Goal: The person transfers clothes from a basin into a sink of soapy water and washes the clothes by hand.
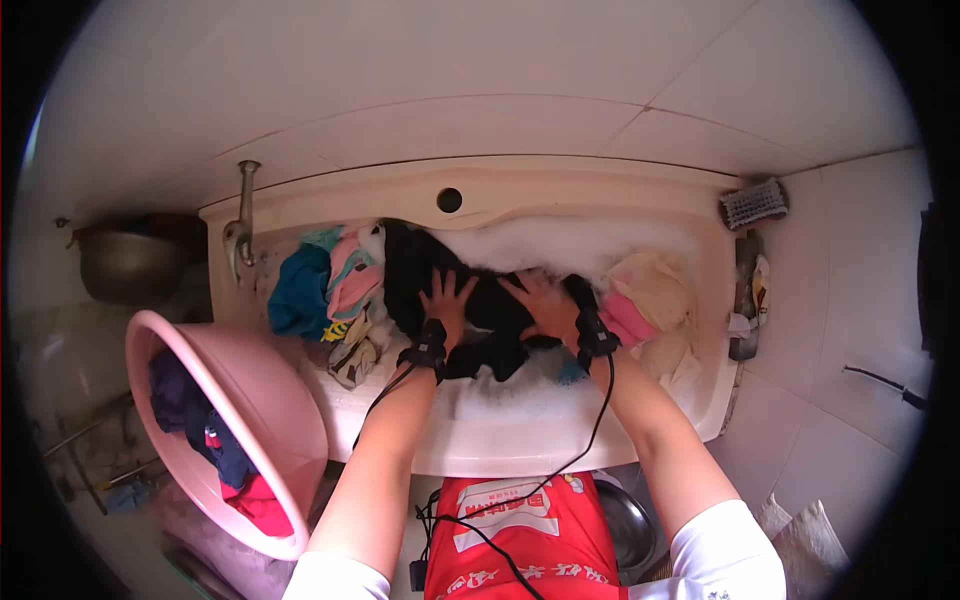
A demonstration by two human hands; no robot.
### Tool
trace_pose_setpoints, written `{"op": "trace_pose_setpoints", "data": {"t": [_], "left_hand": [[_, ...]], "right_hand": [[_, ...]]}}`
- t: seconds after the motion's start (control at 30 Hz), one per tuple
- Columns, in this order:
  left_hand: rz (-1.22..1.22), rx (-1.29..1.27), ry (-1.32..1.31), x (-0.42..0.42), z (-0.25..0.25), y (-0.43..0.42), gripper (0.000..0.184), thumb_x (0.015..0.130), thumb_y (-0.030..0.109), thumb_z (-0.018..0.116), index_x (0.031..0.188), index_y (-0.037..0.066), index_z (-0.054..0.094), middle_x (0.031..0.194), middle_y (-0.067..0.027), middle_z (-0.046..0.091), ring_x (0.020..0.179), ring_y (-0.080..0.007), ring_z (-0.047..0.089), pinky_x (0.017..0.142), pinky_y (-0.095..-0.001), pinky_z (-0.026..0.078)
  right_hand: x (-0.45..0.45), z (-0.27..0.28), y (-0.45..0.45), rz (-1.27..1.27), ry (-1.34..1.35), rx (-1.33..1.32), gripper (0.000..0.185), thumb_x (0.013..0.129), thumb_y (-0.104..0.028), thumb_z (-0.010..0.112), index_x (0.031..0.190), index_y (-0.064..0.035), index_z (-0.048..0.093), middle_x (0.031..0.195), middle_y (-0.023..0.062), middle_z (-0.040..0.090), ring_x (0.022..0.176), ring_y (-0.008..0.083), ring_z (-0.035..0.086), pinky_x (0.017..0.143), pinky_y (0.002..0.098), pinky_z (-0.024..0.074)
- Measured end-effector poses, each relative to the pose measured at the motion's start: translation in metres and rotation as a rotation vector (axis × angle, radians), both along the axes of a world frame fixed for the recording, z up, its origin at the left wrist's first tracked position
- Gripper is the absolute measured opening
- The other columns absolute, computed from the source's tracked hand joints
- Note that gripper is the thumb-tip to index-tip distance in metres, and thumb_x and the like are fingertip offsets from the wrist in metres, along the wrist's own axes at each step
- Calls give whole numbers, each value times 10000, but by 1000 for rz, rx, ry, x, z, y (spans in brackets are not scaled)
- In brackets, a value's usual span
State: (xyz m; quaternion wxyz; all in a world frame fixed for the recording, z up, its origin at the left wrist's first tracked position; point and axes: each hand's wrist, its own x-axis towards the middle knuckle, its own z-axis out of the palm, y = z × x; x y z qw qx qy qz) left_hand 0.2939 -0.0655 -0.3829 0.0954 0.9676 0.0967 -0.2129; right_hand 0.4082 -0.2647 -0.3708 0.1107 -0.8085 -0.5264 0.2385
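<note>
A black garment (pixel 490 310) lies spread across the middle of a white sink basin (pixel 470 455) with soapy suds around it. My left hand (pixel 447 305) rests on the garment with fingers spread. Beside it, my right hand (pixel 545 305) presses on the same cloth, fingers also apart. To the left of the garment is a wet heap with a blue cloth (pixel 298 292) and a pink cloth (pixel 352 275). On the right, a cream cloth (pixel 655 285) and a bright pink cloth (pixel 627 320) sit in the suds.
A tilted pink tub (pixel 285 400) with dark and red clothes stands at the basin's left. A metal faucet (pixel 246 215) rises at the back left. A scrubbing brush (pixel 754 204) sits on the back right corner. Black cables (pixel 590 440) run from my wrists.
</note>
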Motion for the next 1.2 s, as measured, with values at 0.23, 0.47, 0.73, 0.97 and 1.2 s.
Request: {"op": "trace_pose_setpoints", "data": {"t": [0.23,0.47,0.73,0.97,1.2], "left_hand": [[-30,91,419,-14,-68,14,685,778,272,635,1392,186,341,1346,-163,384,1278,-330,302,979,-549,318],[105,-38,451,-51,-71,8,606,791,230,612,1345,135,385,1260,-171,448,1191,-315,390,921,-493,375],[750,-536,190,-108,-70,-40,519,805,182,585,1290,76,436,1162,-181,521,1093,-298,490,854,-429,441],[609,-518,8,-110,-16,-94,449,817,141,563,1243,25,480,1076,-189,584,1006,-283,578,795,-373,499],[32,-691,655,-31,61,-25,641,699,352,570,1203,-43,545,1184,-248,574,1097,-326,555,933,-368,418]], "right_hand": [[34,-13,24,-222,463,-47,570,746,-322,682,1249,-108,523,1181,228,557,1082,338,542,890,444,449],[6,-44,-21,-27,409,-296,588,767,-130,636,1316,-99,427,1271,218,491,1080,353,548,874,398,469],[-54,-110,-84,-7,208,328,702,760,-67,597,1403,-80,315,1365,248,404,1187,344,496,886,405,467],[-105,-9,-113,-91,288,-406,649,748,-151,617,1336,-23,376,1209,257,531,1139,336,530,912,386,443],[-52,34,-102,-322,874,-195,553,765,-218,631,1242,12,469,1185,238,562,1121,336,539,918,382,439]]}}
